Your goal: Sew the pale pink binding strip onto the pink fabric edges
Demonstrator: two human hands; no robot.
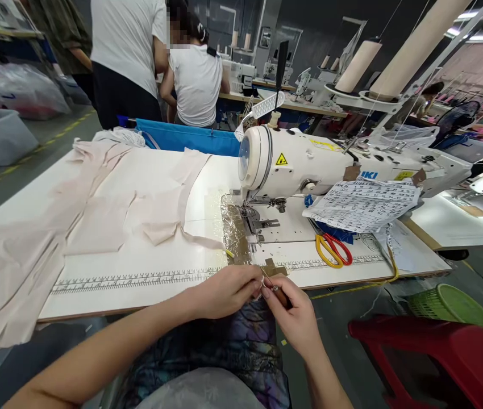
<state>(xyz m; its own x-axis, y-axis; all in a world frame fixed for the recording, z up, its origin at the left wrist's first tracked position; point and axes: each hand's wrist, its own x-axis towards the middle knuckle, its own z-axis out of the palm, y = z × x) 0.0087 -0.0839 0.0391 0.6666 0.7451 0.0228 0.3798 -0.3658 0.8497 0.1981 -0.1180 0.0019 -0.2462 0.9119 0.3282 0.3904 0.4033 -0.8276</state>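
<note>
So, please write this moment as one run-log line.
left hand: pinching small white piece | right hand: holding brown-handled tool | scissors: on table

The bare, slender left forearm [126, 343] runs diagonally up from the lower left, its wrist nearly straight; the left hand [230, 291] lies back upward, fingers [252, 275] curled into a pinch. The bare right forearm [327, 372] rises from the lower right, the right hand [295, 312] turned inward, thumb and fingers bent, fingertips just beside the left's.
</note>
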